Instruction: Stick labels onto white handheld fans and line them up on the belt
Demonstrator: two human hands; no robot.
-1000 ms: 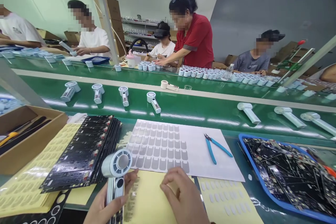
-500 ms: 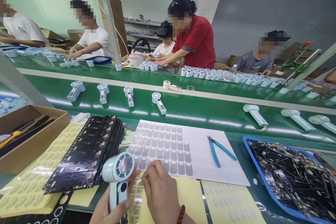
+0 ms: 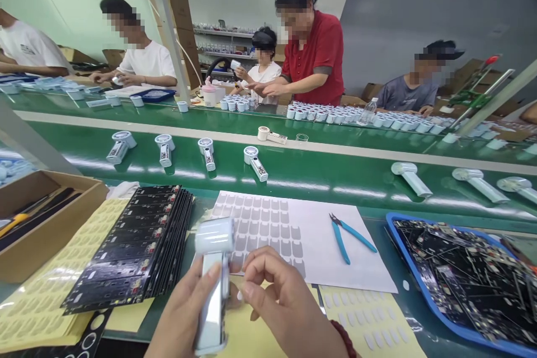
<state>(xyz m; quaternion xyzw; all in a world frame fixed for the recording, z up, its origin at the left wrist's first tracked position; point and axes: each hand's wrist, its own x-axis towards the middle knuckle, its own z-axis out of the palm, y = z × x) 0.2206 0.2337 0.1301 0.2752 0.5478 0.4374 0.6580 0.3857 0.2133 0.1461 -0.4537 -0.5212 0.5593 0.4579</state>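
Observation:
My left hand (image 3: 184,307) is wrapped round the handle of a pale blue handheld fan (image 3: 213,235), its smooth side turned up. Close by on the right is my right hand (image 3: 281,296), with thumb and fingers pinched together. A small pale piece (image 3: 239,295) shows at its fingertips, too small to name surely. Beneath the hands lie a yellow backing sheet (image 3: 247,330) and a white sheet of grey stickers (image 3: 268,215). Another yellow sheet with small whitish stickers (image 3: 377,313) lies right of my right hand.
Teal-handled cutters (image 3: 342,240) rest on the white sheet. Black circuit boards (image 3: 121,251) are stacked left; more fill a blue tray (image 3: 392,235) at right. A cardboard box (image 3: 50,229) holds tools. Beyond, several fans (image 3: 255,163) lie on the green conveyor (image 3: 319,170), with co-workers across it.
The fan has turned in my left hand, from its round grille to its smooth side, and moved right. My right hand has risen off the yellow sheet, beside the fan.

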